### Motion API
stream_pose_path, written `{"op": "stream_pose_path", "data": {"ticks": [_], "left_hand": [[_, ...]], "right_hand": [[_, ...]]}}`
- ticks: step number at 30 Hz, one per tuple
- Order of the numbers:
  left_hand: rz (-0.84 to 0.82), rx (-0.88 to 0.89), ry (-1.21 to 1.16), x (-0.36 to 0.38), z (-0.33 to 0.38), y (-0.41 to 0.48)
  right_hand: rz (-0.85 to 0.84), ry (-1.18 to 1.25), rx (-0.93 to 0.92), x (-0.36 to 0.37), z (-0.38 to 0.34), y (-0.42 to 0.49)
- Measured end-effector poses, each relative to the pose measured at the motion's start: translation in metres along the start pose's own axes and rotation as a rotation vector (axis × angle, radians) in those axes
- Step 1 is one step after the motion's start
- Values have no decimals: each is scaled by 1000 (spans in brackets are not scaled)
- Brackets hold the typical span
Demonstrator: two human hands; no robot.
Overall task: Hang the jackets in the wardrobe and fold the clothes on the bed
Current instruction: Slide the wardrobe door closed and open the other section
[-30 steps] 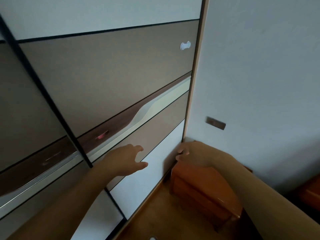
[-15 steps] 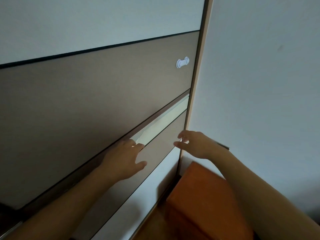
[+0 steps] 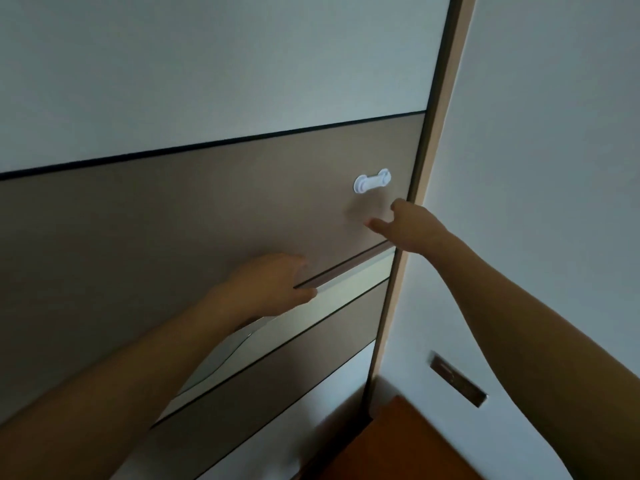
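The wardrobe [image 3: 441,133] fills the left and middle of the frame, and its top, left side and foot are all cut off by the edges. Its sliding door [image 3: 173,209] stands shut against the pale wooden post at mid-right, so whatever is inside is hidden. The door is banded: white above, brown in the middle, then a dark strip [image 3: 349,266] with a pale band [image 3: 346,289] under it, then brown and white again towards the lower edge.

The left hand [image 3: 273,285] lies on the door at centre, seen from the back. Its fingers curl over the dark strip and the thumb sits just under it, so the grip is closed on the strip. The fingertips are hidden behind the knuckles. The forearm covers part of the pale band's wavy stretch at lower left.

The right hand [image 3: 412,230] reaches to the door's right edge, just below a small white latch [image 3: 372,180] stuck on the brown panel. Its grip is wide, thumb and forefinger spread apart, holding nothing. Whether any finger touches the door cannot be told.

To the right is a plain wall [image 3: 554,133]. Low on it sits a dark wall plate [image 3: 457,379], with marks on its face too blurred to read. At the bottom right an orange-brown cabinet [image 3: 398,445] stands in the corner beside the wardrobe, cut off by the frame and partly covered by the right arm. Its front cannot be seen.
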State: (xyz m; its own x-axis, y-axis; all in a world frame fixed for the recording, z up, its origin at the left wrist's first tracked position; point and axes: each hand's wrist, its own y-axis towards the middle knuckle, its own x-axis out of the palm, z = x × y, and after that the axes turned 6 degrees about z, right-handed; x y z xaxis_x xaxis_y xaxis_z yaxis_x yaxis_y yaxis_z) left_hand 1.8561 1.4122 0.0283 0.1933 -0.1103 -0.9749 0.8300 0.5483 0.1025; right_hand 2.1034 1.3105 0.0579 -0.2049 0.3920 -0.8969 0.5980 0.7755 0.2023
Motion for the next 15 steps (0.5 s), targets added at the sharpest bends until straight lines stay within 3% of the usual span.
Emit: {"op": "stream_pose_path", "data": {"ticks": [6, 15], "left_hand": [[77, -66, 27, -7, 11, 29], [165, -165, -64, 0, -11, 27]], "right_hand": [[34, 187, 108, -6, -9, 74], [134, 350, -50, -2, -3, 77]]}}
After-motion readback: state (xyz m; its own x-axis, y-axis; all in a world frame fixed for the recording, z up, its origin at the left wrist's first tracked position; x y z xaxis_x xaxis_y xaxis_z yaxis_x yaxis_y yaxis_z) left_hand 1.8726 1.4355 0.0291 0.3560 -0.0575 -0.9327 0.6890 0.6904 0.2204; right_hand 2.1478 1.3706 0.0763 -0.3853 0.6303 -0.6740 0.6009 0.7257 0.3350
